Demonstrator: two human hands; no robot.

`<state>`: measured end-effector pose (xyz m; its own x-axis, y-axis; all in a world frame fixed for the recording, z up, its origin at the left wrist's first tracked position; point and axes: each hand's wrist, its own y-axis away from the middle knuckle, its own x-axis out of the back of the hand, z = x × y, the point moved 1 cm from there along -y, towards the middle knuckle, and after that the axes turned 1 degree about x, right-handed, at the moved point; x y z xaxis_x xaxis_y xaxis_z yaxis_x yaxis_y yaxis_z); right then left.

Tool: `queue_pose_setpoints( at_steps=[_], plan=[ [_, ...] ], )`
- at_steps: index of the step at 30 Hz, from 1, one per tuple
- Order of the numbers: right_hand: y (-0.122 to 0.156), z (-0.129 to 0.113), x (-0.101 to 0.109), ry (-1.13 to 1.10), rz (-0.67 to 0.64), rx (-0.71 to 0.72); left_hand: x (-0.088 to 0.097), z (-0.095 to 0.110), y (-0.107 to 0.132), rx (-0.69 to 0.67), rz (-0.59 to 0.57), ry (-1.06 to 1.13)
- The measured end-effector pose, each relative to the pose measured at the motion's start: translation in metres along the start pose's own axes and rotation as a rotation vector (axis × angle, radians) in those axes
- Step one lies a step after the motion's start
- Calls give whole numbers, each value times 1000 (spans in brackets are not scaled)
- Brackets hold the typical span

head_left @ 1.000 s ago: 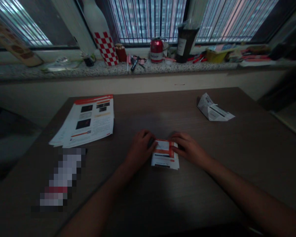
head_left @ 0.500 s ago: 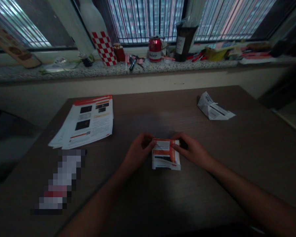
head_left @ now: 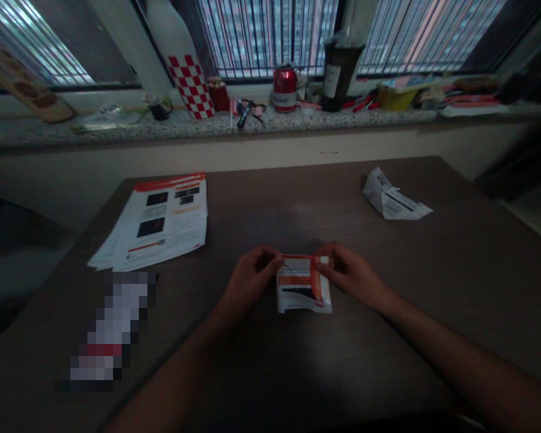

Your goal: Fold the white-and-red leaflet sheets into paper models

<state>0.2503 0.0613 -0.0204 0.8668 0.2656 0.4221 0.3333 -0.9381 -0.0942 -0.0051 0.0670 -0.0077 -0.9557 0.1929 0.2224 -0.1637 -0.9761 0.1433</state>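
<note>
Between my hands is a folded sheet of paper (head_left: 299, 288), printed in white, orange and black. My left hand (head_left: 254, 274) pinches its upper left corner, thumb on the near face. At the upper right edge, my right hand (head_left: 348, 272) grips the same sheet between thumb and fingers. The fingers behind the paper are partly hidden. Its lower edge hangs free and bends a little, close above the brown table (head_left: 261, 373); whether it touches the top I cannot tell.
Flat printed sheets (head_left: 166, 222) lie at the table's left, with a pixelated oblong object (head_left: 112, 328) nearer me. A folded paper piece (head_left: 394, 198) stands at the back right. Behind, the stone windowsill (head_left: 135, 132) carries a red can (head_left: 285, 90), a checkered bottle (head_left: 192, 87) and a dark cup (head_left: 338, 78).
The folded sheet's lower edge has swung slightly down and toward me. Both hands keep their hold at the upper corners, almost in place.
</note>
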Motion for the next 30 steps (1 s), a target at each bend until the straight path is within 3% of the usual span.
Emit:
queue_pose_setpoints(
  at_steps=[6,21,30],
  plan=[
    [0,2,1,7,7,-14,0,2,0,-67,8,-114],
    [-7,7,3,-120,-4,-71,2,-2,-4,-85,57,-280],
    [-2,-8,-6,-122,-47,-83,-9,5,2,-138,-59,-327]
  ],
)
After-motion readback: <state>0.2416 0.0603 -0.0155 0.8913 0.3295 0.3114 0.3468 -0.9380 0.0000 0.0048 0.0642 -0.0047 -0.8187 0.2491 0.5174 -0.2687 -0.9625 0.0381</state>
